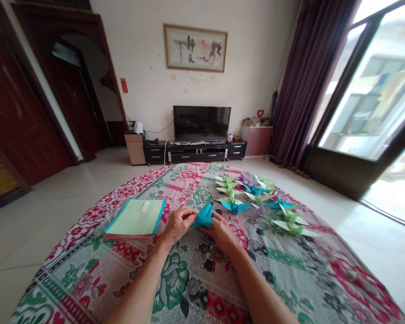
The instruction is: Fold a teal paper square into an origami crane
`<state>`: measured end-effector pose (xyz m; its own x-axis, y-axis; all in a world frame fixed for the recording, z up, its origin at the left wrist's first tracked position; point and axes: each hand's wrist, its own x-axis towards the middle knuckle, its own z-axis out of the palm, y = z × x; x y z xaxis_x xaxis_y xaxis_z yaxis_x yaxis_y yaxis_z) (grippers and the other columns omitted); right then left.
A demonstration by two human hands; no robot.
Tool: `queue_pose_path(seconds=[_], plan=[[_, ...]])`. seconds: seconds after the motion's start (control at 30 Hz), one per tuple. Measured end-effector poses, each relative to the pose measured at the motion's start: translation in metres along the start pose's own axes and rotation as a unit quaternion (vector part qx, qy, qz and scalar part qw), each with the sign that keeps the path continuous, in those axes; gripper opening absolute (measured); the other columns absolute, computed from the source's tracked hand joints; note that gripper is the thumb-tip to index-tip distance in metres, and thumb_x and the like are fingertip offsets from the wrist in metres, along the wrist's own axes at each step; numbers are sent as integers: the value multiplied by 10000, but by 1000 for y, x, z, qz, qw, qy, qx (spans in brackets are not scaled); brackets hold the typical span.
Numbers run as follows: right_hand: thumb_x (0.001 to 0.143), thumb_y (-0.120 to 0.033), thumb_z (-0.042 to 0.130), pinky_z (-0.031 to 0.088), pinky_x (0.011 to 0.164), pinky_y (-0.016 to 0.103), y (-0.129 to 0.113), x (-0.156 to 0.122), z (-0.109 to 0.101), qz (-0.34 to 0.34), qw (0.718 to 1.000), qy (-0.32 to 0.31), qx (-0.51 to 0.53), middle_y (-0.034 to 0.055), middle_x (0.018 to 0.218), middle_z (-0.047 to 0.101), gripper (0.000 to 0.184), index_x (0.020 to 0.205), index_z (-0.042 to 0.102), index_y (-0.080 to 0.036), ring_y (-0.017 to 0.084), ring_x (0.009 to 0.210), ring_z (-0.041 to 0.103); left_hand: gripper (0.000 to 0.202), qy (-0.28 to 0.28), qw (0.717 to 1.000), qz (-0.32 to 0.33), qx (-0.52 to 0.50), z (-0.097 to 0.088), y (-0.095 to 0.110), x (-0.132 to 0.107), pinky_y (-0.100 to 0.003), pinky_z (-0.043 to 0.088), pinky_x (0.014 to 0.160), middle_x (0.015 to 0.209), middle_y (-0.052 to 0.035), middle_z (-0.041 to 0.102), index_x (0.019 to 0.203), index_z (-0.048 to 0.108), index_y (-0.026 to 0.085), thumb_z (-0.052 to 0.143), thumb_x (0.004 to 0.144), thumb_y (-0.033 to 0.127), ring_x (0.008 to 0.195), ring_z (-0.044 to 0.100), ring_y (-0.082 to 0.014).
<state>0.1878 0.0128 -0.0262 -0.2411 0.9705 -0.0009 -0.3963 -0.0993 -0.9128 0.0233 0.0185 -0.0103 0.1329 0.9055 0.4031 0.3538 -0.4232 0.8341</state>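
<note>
A partly folded piece of teal paper [204,216] stands up from the floral tablecloth [189,279], held between both my hands. My left hand [177,223] pinches its left side with thumb and fingertips. My right hand [220,231] grips its right and lower edge, fingers curled. A stack of coloured paper sheets [135,218], pale green on top, lies just left of my left hand. Several finished paper cranes [259,198] in green, teal and purple lie beyond and to the right of my right hand.
The round table's cloth drops off at its edge [70,234] to a tiled floor. Across the room stand a TV [201,123] on a low dark cabinet, a framed picture on the wall, a dark wooden door at left and curtained windows at right.
</note>
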Motion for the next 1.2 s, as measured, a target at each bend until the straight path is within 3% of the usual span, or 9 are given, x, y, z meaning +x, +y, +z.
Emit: queue_pose_path(seconds=[0.1,0.27,0.53,0.8,1.0,1.1,1.2], plan=[[668,-332,600,503,714,291,0,0,1,1,1000,-2,-4,39,917,662,361,1001,625,-193,170,829,605,161,25,997,57,44,2,0,1,-242,445,682,822,-61,609,807,703,186,559,752,229,770,565,-159],[664,-342,610,506,686,282,1,0,2,2,1000,-2,-14,28,891,675,364,999,635,-199,164,795,618,177,37,994,80,71,4,2,2,-239,447,666,863,-69,613,839,701,184,554,739,182,754,565,-154],[677,-350,608,512,655,272,-1,0,3,9,999,-1,-31,29,883,677,333,968,644,-192,158,749,626,250,15,997,57,44,6,7,-1,-221,439,626,829,-40,623,912,688,196,516,735,155,643,535,-119],[649,-330,631,523,628,268,-2,1,3,27,999,11,-21,30,805,680,302,914,645,-187,150,710,629,212,-6,1000,-16,-11,5,9,-2,-204,429,560,755,-17,634,889,675,182,545,726,224,554,534,-99],[649,-315,629,522,600,267,-5,0,5,32,999,22,-26,25,773,682,287,902,651,-184,149,666,628,166,16,997,-59,-37,9,11,-2,-201,421,513,664,6,616,839,619,180,586,697,259,532,562,-111],[639,-333,647,520,598,267,-5,0,5,32,999,23,-31,19,765,683,297,897,656,-185,151,665,628,135,15,998,-58,-25,10,9,-2,-204,419,528,555,20,576,801,622,178,576,710,267,528,555,-119],[628,-339,663,519,587,265,-5,1,5,33,999,28,-26,19,756,682,309,896,658,-184,147,648,624,150,16,999,-34,-8,10,9,-2,-198,414,536,613,11,598,816,644,176,574,709,254,537,533,-105]])
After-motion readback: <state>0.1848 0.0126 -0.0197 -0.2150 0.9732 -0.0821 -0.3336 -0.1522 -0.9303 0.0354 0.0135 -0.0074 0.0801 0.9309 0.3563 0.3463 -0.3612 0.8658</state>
